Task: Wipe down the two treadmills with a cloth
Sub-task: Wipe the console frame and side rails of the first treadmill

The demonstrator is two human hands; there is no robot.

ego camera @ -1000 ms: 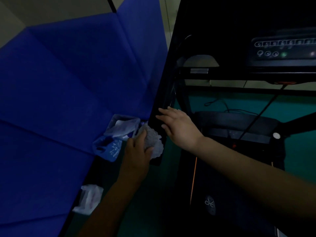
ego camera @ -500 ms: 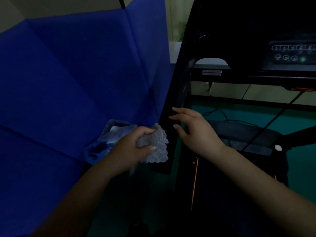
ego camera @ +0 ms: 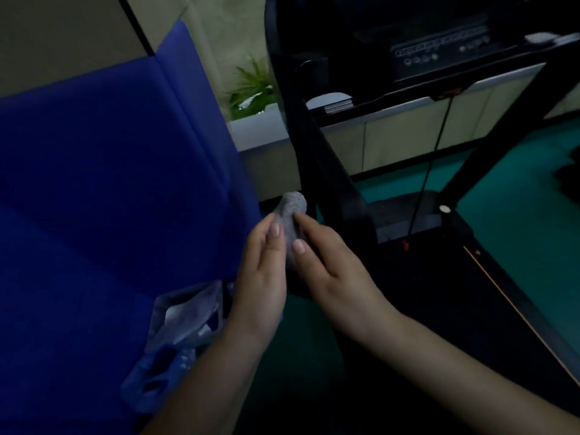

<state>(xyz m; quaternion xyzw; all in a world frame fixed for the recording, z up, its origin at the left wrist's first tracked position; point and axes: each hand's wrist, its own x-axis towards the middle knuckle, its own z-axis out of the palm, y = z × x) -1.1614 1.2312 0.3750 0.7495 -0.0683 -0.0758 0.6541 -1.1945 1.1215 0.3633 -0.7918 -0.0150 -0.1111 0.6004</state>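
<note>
Both hands meet on the grey cloth point(ego camera: 290, 221): left hand point(ego camera: 260, 277) and right hand point(ego camera: 332, 271) press it between thumbs and fingers, bunched, tip pointing up and away. Just right of it rises the treadmill point(ego camera: 326, 183) upright, slanting steeply; the right hand sits nearer it.

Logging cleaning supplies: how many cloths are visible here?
1. The grey cloth is held between the left hand and right hand, beside the treadmill's black upright. Others may lie hidden.
</note>
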